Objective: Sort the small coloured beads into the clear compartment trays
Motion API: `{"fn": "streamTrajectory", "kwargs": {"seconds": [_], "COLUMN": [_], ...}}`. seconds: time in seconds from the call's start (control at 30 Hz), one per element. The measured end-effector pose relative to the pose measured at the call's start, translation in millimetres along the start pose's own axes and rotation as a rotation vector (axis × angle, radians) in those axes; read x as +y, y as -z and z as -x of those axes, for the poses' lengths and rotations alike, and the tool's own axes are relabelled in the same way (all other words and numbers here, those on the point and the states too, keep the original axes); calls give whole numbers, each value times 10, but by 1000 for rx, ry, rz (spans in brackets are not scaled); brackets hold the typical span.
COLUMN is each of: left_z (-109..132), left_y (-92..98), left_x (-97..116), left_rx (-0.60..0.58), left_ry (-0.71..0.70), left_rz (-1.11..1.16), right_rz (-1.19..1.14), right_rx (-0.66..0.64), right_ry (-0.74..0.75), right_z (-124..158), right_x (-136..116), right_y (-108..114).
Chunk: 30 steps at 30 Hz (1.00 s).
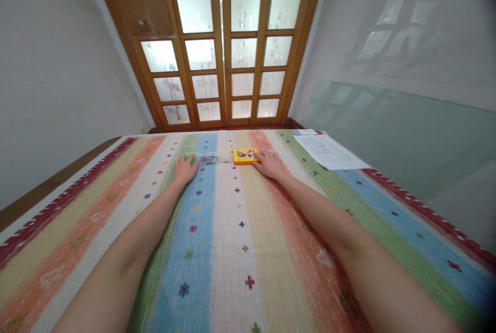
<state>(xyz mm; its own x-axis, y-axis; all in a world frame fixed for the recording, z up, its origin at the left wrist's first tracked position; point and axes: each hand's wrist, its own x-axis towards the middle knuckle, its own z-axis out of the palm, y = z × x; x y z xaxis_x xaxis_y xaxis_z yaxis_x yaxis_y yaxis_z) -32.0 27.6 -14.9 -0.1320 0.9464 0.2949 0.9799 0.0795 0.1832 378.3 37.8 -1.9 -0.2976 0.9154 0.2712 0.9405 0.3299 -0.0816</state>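
Observation:
A small yellow box (245, 156) with a printed picture and a bit of red on its top lies flat near the far end of the table. My right hand (270, 164) holds its right end, thumb at the near corner and fingers at the far side. Left of the box, and close to it, is a clear plastic case (209, 160) with dark bits showing through. My left hand (186, 168) grips the left end of this case, where something green shows between thumb and fingers. What exactly the case contains is too small to make out.
A striped, patterned cloth (228, 250) covers the long table. White printed sheets (331, 151) lie at the far right edge. A pale green glass panel (403, 141) leans along the right wall. Wooden doors with glass panes (222, 48) stand beyond the far end.

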Motion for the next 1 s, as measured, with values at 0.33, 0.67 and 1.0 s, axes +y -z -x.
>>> {"fn": "streamTrajectory", "kwargs": {"seconds": [0.33,0.67,1.0], "left_z": [-20,-96,-166], "left_y": [-152,-193,-225], "left_x": [697,1050,943], "left_rx": [-10,-50,-166], "left_ry": [-47,-131,-256], "left_rz": [27,107,224], "right_rz": [88,134,119], "right_rx": [9,-5,3], "right_ry": [-67,-123,-166], "right_z": [51,20,62], "right_x": [684,1078,1006], "right_y": [-15,-34,70]}}
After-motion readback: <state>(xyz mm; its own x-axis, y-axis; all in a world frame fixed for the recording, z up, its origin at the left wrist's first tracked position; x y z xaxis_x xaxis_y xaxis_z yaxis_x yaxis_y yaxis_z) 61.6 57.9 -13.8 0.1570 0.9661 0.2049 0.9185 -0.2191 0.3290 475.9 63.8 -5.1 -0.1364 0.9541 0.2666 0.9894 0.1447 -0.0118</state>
